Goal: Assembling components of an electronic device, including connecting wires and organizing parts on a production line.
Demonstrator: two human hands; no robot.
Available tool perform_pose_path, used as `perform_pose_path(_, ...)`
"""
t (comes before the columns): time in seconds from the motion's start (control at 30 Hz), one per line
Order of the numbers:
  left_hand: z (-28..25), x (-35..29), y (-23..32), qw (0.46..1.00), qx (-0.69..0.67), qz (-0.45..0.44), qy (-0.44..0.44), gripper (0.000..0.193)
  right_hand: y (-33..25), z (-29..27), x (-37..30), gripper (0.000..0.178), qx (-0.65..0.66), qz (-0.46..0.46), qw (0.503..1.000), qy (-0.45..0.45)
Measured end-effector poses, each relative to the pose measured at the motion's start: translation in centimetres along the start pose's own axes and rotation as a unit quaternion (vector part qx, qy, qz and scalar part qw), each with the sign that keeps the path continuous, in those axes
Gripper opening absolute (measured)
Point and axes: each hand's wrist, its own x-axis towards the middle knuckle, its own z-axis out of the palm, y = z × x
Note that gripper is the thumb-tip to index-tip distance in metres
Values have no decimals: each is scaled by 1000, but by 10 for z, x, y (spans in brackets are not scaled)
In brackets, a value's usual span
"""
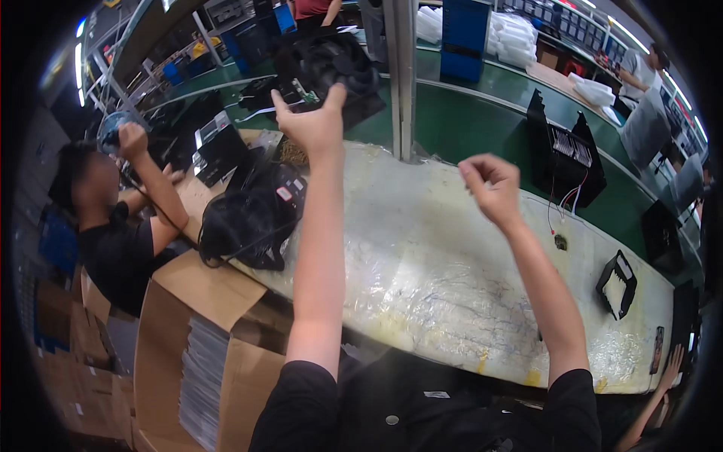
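My left hand (312, 128) reaches far forward, its thumb and one finger spread at the near edge of a black panel with a round fan (331, 64); its other fingers are hidden, and it seems to grip the panel. A small green circuit board and a thin white cable show beside that hand. Over the film-covered table (422, 248), my right hand (493, 184) is raised with curled fingers, and nothing shows in it. Right of it, a black open metal case (566, 151) with red and white wires stands on the green conveyor.
A black bag-like bundle (252, 218) lies at the table's left end, near a co-worker's raised arm (162, 192). An open carton (177, 354) of stacked sheets stands lower left. A metal post (403, 83) rises ahead. A small black frame (617, 286) lies right; another person's hand (672, 368) rests lower right.
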Motion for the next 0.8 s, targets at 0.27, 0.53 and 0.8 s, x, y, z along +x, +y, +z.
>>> perform_pose_path(0.27, -90, -78, 124, 946, -192, 28, -260, 97, -208, -40, 52, 86, -400, -360, 837, -103)
perform_pose_path(0.53, -141, -135, 176, 868, -149, 45, -472, 108, -263, -58, 23, 97, -76, -6, 889, -451)
perform_pose_path(0.8, -149, -171, 178, 756, 125, 191, -613, 60, -205, -160, -60, 113, -217, -71, 914, -336)
